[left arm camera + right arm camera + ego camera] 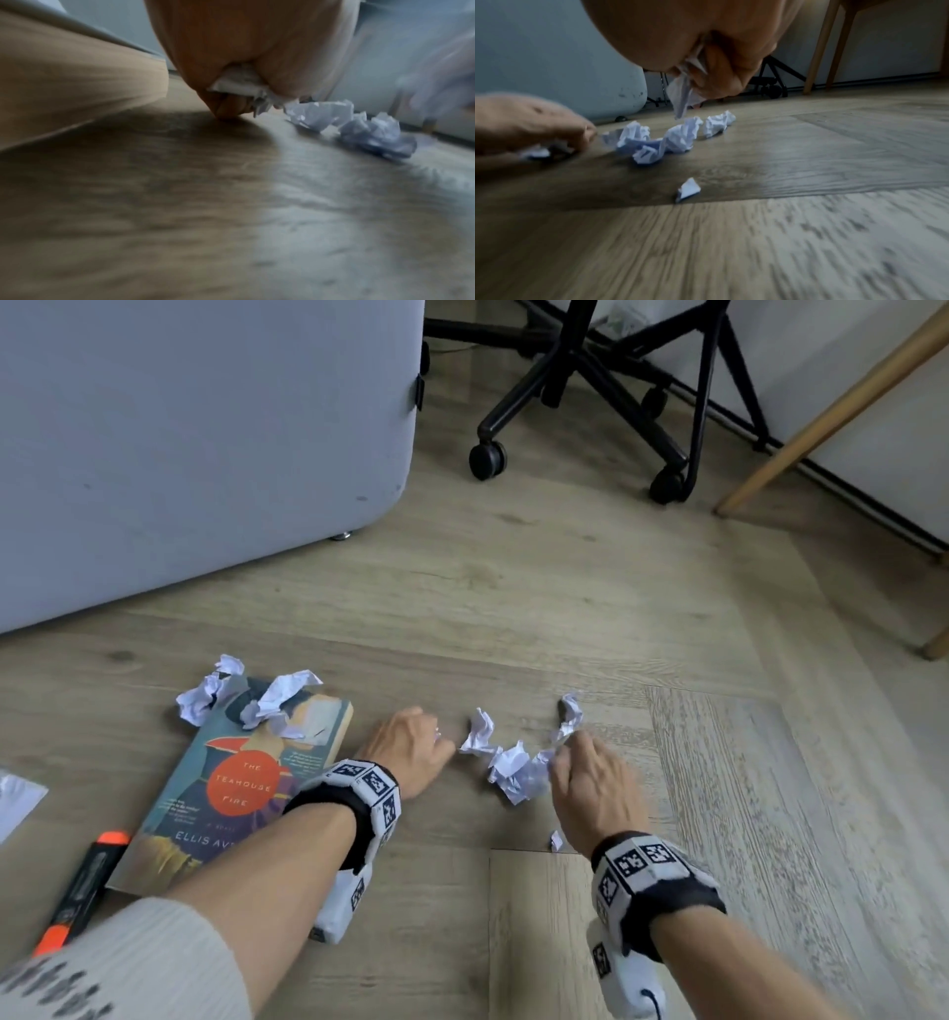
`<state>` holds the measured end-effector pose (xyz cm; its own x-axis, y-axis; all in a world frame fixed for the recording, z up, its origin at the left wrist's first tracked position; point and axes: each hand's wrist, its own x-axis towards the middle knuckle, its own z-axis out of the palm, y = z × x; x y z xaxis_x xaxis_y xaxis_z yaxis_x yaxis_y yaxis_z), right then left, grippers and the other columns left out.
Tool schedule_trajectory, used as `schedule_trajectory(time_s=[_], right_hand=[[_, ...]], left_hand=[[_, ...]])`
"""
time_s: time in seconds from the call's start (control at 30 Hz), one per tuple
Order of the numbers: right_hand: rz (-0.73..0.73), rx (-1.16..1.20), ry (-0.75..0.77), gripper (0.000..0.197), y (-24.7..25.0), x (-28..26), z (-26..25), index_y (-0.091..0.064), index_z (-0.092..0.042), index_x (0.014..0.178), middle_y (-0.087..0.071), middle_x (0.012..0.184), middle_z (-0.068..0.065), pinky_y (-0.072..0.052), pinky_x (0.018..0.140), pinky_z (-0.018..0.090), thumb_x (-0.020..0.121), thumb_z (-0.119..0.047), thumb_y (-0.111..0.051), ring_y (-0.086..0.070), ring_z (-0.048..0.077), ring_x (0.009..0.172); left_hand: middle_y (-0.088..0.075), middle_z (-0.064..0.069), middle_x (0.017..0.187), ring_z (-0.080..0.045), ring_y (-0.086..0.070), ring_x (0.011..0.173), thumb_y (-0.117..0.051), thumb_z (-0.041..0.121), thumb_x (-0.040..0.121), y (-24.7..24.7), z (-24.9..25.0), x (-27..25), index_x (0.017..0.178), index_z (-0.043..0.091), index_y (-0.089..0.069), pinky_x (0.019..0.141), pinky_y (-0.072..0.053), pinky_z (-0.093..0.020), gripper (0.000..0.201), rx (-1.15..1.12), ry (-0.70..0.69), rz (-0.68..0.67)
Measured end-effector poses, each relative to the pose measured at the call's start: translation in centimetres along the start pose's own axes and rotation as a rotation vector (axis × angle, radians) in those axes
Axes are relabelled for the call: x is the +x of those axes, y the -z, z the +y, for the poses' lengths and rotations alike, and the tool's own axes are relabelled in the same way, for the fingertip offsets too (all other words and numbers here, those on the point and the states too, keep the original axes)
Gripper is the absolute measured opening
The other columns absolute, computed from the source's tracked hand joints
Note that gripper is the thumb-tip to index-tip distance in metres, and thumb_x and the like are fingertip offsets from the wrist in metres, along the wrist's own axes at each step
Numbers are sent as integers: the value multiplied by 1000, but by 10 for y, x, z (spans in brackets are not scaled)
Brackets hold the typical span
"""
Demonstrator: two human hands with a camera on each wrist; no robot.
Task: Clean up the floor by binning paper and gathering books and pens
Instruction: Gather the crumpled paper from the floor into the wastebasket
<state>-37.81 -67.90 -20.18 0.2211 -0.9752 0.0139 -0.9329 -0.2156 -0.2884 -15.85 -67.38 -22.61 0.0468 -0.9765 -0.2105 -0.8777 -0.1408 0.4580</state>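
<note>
Several crumpled white paper balls (508, 762) lie on the wood floor between my hands. My left hand (411, 747) rests low on the floor beside them, fingers curled round a scrap of paper (239, 83). My right hand (590, 778) hovers just right of the pile and grips another crumpled piece (682, 97) that hangs from its fingers. A paperback book (241, 783) lies left of my left forearm, with two more paper balls (285, 701) at its far end. An orange and black marker pen (82, 886) lies near the bottom left. A tiny paper scrap (687, 189) lies apart, near my right wrist.
A large grey upholstered piece (205, 444) fills the far left. A black office chair base with castors (590, 392) stands at the back. Light wooden legs (832, 413) slant at the right. A white sheet (15, 798) shows at the left edge.
</note>
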Motion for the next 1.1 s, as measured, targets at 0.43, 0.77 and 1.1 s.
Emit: schedule_trajectory(time_s=[0.43, 0.77, 1.1], right_hand=[[-104, -25, 216, 20, -20, 6, -7, -43, -12, 86, -40, 85, 3, -33, 53, 32, 85, -32, -39, -43, 25, 58], [-195, -125, 97, 53, -20, 33, 33, -39, -13, 139, -32, 147, 7, -43, 57, 32, 88, -10, -52, -59, 29, 74], [-55, -64, 100, 25, -4, -7, 34, -46, -13, 69, -46, 68, -1, -36, 52, 34, 90, -20, -58, -43, 19, 56]], left_hand=[[-42, -6, 127, -33, -64, 91, -39, 44, 100, -21, 24, 0, 137, 25, -38, 69, -45, -38, 42, 126, -169, -39], [-61, -7, 108, -30, -59, 92, -52, 35, 94, -15, 18, -3, 96, 9, -62, 71, -36, -31, 28, 45, -151, -89], [-69, -10, 96, -31, -67, 85, -54, 21, 96, -12, 11, -33, 152, 16, -1, 70, -48, -35, 77, -86, -69, 24]])
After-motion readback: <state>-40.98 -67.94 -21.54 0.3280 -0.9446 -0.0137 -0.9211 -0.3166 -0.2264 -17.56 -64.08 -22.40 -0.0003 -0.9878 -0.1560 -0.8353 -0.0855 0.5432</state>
